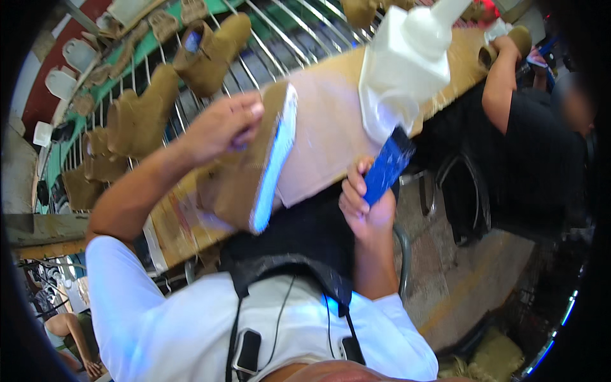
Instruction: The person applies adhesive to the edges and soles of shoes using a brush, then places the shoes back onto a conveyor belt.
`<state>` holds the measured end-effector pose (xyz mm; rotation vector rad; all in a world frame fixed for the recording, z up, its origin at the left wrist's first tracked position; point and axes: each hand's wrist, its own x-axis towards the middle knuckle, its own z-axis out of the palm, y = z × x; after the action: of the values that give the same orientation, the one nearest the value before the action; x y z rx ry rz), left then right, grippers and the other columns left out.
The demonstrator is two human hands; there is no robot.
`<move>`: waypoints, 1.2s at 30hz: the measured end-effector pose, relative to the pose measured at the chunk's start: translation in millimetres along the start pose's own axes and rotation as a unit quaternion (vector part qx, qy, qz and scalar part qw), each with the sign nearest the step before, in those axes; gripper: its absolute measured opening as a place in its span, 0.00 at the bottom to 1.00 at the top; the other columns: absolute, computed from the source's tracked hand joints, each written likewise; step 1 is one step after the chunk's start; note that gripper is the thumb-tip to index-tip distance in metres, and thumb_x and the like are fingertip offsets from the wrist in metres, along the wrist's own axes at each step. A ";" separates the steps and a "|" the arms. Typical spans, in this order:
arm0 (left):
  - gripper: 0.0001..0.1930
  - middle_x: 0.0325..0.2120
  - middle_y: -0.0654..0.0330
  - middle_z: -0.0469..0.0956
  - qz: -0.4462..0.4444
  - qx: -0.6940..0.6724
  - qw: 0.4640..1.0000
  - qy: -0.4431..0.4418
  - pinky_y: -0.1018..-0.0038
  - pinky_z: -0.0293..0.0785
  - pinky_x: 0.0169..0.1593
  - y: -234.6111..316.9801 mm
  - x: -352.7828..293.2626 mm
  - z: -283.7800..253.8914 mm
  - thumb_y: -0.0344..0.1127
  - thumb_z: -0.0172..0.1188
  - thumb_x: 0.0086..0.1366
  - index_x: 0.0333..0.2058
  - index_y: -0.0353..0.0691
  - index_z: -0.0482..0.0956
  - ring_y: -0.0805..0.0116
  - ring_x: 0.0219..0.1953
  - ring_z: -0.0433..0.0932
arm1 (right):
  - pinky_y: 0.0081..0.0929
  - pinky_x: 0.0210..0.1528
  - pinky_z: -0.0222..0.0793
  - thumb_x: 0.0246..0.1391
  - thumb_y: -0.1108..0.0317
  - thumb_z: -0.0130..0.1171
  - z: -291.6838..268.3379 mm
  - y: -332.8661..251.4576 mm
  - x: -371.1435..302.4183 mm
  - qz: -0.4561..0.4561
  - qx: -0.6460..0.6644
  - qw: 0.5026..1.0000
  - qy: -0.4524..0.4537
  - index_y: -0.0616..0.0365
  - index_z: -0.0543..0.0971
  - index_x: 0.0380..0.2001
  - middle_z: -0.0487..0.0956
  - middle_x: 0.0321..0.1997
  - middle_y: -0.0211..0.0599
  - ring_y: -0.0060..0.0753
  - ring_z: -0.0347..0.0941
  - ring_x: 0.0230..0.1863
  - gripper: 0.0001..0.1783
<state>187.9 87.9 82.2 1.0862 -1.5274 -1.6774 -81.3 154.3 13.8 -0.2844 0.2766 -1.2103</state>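
Tan suede boot (245, 181), pale sole edge facing right, held over wooden workbench (331, 127). Left hand (219, 127) fingers curled over boot's upper edge, gripping it. Right hand (363, 204) clenched around blue brush handle (388, 167). More tan boots (210, 54) sit on wire rack (286, 32) behind.

A shoe workshop, this: tan boots (143, 114) line a wire rack (280, 32), soles (79, 54) hang along the wall, and a co-worker (528, 140) sits at the long workbench (331, 121).
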 end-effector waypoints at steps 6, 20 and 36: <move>0.20 0.11 0.68 0.63 0.014 0.066 0.997 0.024 0.83 0.55 0.19 -8.0 4.3 -27.2 0.44 0.44 0.71 0.20 0.42 0.64 0.81 0.13 0.57 | 0.14 0.16 0.49 0.65 0.52 0.41 12.7 0.0 6.4 -0.181 -0.249 0.945 0.110 0.65 0.68 0.37 0.64 0.22 0.31 0.17 0.56 0.14 0.23; 0.05 0.22 0.59 0.76 0.029 0.081 0.992 0.090 0.78 0.76 0.32 -31.2 3.7 -50.6 0.25 0.60 0.55 0.27 0.36 0.71 0.72 0.25 0.78 | 0.17 0.28 0.63 0.54 0.74 0.58 -0.4 -63.0 -7.4 -0.276 -0.240 0.923 0.120 0.64 0.70 0.44 0.73 0.34 0.36 0.24 0.69 0.30 0.15; 0.17 0.12 0.71 0.55 0.009 0.084 0.990 0.114 0.83 0.46 0.17 -62.2 -0.8 -66.3 0.44 0.44 0.71 0.22 0.45 0.60 0.83 0.14 0.51 | 0.18 0.32 0.70 0.57 0.47 0.54 -20.1 -84.9 -9.4 -0.239 -0.012 0.964 0.115 0.62 0.74 0.41 0.76 0.34 0.35 0.29 0.69 0.31 0.25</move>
<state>251.6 65.7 21.4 1.2991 -1.5433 -1.3792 -165.8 134.1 26.1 -0.2374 0.4418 -1.7232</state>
